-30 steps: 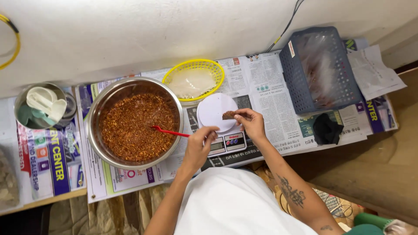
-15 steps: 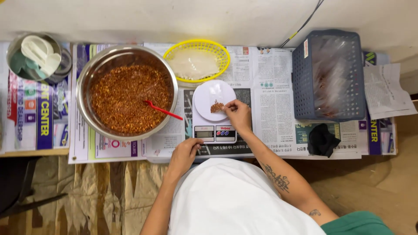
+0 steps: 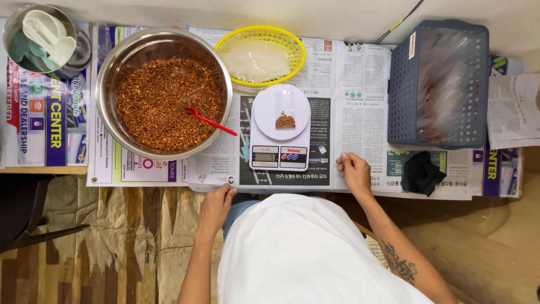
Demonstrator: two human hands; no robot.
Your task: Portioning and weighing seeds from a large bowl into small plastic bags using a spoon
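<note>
A white kitchen scale (image 3: pixel 279 132) stands on the newspaper-covered table, with a small clear bag of reddish-brown spice (image 3: pixel 285 120) on its round plate. To its left is a large steel bowl (image 3: pixel 110 73) full of the same red-brown flakes, with a red spoon (image 3: pixel 210 121) resting in it. My left hand (image 3: pixel 217 206) rests at the table's front edge below the scale, fingers curled and empty. My right hand (image 3: pixel 354 171) lies on the newspaper just right of the scale, loosely closed, holding nothing.
A yellow plastic basket (image 3: pixel 292 45) with clear bags stands behind the scale. A blue-grey perforated crate (image 3: pixel 400 95) with filled bags is at the right, a black cloth (image 3: pixel 421 172) below it. A small steel bowl (image 3: pixel 12 28) with white scoops sits far left.
My right hand has let go of the small bag on the scale and drawn back to the newspaper beside it. My left hand has moved down to the table edge.
</note>
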